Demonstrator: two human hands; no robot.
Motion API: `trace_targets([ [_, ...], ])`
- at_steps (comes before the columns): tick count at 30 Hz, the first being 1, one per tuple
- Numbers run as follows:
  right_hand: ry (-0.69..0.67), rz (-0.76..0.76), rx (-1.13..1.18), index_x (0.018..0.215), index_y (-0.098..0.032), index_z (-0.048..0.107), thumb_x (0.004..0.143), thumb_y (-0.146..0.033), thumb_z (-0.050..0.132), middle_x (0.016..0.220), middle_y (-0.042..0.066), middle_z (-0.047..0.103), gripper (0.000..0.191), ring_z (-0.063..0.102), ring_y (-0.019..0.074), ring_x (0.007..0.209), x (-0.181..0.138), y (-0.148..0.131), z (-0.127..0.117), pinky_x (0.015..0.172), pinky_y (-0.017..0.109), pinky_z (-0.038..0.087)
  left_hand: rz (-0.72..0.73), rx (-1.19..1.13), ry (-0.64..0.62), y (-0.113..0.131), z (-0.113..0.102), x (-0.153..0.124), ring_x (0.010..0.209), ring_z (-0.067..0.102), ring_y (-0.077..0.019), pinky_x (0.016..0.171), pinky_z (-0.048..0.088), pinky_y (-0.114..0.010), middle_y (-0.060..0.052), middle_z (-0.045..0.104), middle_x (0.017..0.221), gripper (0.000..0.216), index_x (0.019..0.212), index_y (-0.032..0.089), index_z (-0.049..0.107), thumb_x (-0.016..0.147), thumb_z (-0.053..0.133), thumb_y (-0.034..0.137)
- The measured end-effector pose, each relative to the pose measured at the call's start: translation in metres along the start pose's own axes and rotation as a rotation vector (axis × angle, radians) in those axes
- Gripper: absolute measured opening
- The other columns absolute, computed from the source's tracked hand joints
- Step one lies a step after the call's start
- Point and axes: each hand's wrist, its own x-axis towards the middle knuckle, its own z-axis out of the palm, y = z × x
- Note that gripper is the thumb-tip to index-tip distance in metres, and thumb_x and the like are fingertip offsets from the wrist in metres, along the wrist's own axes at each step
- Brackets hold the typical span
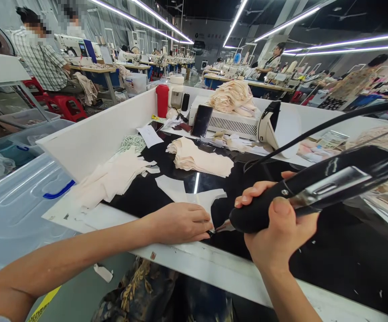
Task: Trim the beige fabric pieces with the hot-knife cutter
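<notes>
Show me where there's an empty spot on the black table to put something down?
Bare black surface lies right of the right hand holding the black tool, toward the near white edge. A smaller bare strip sits between the scattered fabric pieces and the left hand. The back is crowded: fabric stack, phone, red bottle.

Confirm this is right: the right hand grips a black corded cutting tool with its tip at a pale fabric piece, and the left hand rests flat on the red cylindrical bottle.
Not quite. In the head view the left hand lies flat on the pale fabric piece on the black glossy table top, not on the red cylindrical bottle, which stands far back. The right hand does grip the black corded cutting tool.
</notes>
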Motion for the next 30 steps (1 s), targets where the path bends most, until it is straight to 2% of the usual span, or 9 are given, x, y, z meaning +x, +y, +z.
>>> trace_targets([
  [5,0.013,-0.001,0.006,0.115,-0.026,0.062,0.080,-0.043,0.089,0.074,-0.006,0.068,0.048,0.062,0.0143,0.051,0.0000,0.0012,0.0005,0.049,0.029,0.056,-0.009,-0.004,-0.027,0.0001,0.0005,-0.0005,0.105,0.074,-0.0193,0.105,0.061,-0.030,-0.012,0.076,0.107,0.025,0.115,0.011,0.075,0.111,0.059,0.029],
  [10,0.022,0.006,0.021,0.114,-0.025,0.062,0.078,-0.041,0.090,0.073,-0.005,0.069,0.049,0.062,0.0145,0.052,0.0023,0.0002,0.0007,0.049,0.029,0.056,-0.015,-0.009,-0.012,0.0005,-0.0012,0.0009,0.104,0.074,-0.0186,0.105,0.060,-0.029,-0.011,0.077,0.106,0.031,0.113,0.011,0.076,0.115,0.051,0.029],
  [17,0.032,-0.011,0.024,0.115,-0.025,0.061,0.081,-0.039,0.087,0.074,-0.006,0.069,0.045,0.062,0.0141,0.053,0.0053,0.0004,0.0009,0.050,0.028,0.056,-0.002,-0.042,0.026,0.0000,-0.0013,0.0010,0.101,0.074,-0.0194,0.104,0.060,-0.030,-0.012,0.076,0.105,0.028,0.111,0.008,0.075,0.114,0.053,0.025],
  [23,0.023,0.002,0.021,0.116,-0.025,0.062,0.082,-0.041,0.088,0.075,-0.006,0.070,0.046,0.061,0.0139,0.054,0.0028,0.0039,0.0027,0.051,0.029,0.056,-0.025,-0.023,-0.031,0.0005,-0.0006,-0.0013,0.108,0.074,-0.0192,0.107,0.060,-0.031,-0.011,0.076,0.108,0.025,0.116,0.012,0.074,0.113,0.054,0.027],
  [30,0.006,-0.004,0.023,0.112,-0.027,0.061,0.082,-0.042,0.088,0.076,-0.007,0.070,0.043,0.061,0.0133,0.052,0.0013,0.0047,0.0043,0.051,0.029,0.056,-0.019,-0.040,0.007,0.0001,-0.0010,-0.0020,0.107,0.074,-0.0202,0.107,0.060,-0.031,-0.011,0.076,0.107,0.029,0.118,0.009,0.073,0.114,0.051,0.027],
])
